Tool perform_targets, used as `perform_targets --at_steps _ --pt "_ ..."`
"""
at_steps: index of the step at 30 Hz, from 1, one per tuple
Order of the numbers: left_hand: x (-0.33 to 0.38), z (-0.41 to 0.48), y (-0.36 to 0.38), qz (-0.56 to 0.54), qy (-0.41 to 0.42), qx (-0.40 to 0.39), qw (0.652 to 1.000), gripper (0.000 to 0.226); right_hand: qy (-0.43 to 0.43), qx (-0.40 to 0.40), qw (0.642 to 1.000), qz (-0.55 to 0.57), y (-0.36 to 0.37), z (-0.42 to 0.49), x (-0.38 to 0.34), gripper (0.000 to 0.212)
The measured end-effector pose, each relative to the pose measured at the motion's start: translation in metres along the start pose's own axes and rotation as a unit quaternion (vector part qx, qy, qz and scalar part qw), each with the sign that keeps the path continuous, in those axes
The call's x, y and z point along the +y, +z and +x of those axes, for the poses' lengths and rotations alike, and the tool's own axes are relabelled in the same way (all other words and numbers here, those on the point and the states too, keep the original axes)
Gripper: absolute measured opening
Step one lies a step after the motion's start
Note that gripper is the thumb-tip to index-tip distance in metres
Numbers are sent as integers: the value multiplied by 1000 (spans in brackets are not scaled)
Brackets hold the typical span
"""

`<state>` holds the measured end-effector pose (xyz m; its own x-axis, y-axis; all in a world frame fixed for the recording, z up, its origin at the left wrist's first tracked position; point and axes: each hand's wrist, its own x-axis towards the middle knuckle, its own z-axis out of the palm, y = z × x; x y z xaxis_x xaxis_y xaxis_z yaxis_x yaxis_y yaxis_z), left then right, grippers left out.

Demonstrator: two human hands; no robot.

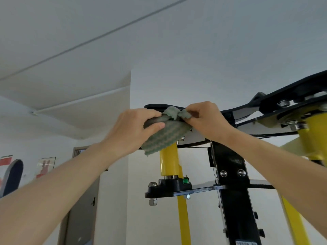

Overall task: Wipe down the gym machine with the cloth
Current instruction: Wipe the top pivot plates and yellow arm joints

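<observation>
The green cloth (164, 137) is up at the black top plate (153, 106) of the machine (231, 174), above a yellow tube (169, 161). Its long axis slants, free corner pointing down-left. The left hand (131, 129) grips its middle; the right hand (207, 119) pinches the bunched upper end.

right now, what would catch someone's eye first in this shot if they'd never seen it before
First the two hands raised at the middle of the view: the left hand and right hand both grip a bunched green cloth against the black top plate of the gym machine. Next the bright yellow tube just below the cloth, beside the black upright post with its shiny bolts.
</observation>
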<state>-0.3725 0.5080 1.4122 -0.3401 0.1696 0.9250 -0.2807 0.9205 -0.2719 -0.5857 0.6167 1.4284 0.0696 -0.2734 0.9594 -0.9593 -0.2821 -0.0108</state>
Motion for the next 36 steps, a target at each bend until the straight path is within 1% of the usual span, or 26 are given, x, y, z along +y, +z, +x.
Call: perform_targets --at_steps 2,3,5,7,9,11,13,15,17,18,19,20,22,23,24,26,28,31,33,36 --pt "9 11 5 3 22 -34 999 27 25 -7 999 -33 -13 0 18 13" --pt "14 18 8 18 31 -65 997 26 39 -16 998 -55 -19 -1 27 15" --pt "23 32 16 81 44 -147 985 27 70 -27 992 -102 -31 -3 48 20" --pt "31 46 25 136 49 -202 969 33 95 -29 986 -137 -43 -3 62 22" --pt "40 60 34 151 48 -233 960 32 119 -46 978 -165 -49 -3 68 19" --pt "50 71 43 165 46 -255 952 35 130 -86 965 -209 -49 0 68 17" --pt "56 81 50 180 48 -273 944 39 125 -134 951 -249 -48 4 63 23" --pt "57 87 57 195 57 -291 935 38 113 -176 943 -261 -49 8 58 25" --pt "57 91 61 195 64 -309 929 35 108 -200 945 -236 -56 8 54 18" --pt "57 93 62 187 66 -318 927 34 114 -208 951 -199 -60 7 52 14" --pt "57 94 62 180 67 -328 925 33 122 -216 957 -148 -63 6 50 15" --pt "56 95 62 172 69 -336 923 32 128 -228 961 -91 -65 4 49 22" --pt "55 96 61 161 73 -350 920 30 148 -233 961 -16 -67 1 47 45" --pt "53 96 59 159 77 -355 918 29 153 -224 962 -6 -68 -1 45 53" --pt "51 95 56 154 80 -357 918 27 147 -216 965 1 -67 -2 42 55" --pt "48 92 48 137 81 -348 924 24 104 -201 974 17 -63 -4 37 43" --pt "45 87 38 131 83 -322 934 25 52 -177 983 12 -55 -4 33 32" --pt "40 79 30 147 90 -272 947 27 0 -156 987 -28 -46 -1 32 28" --pt "40 75 30 150 91 -243 954 25 -7 -148 987 -68 -45 -1 35 28" --pt "47 75 39 175 101 -228 953 22 9 -132 985 -113 -48 -4 45 21"
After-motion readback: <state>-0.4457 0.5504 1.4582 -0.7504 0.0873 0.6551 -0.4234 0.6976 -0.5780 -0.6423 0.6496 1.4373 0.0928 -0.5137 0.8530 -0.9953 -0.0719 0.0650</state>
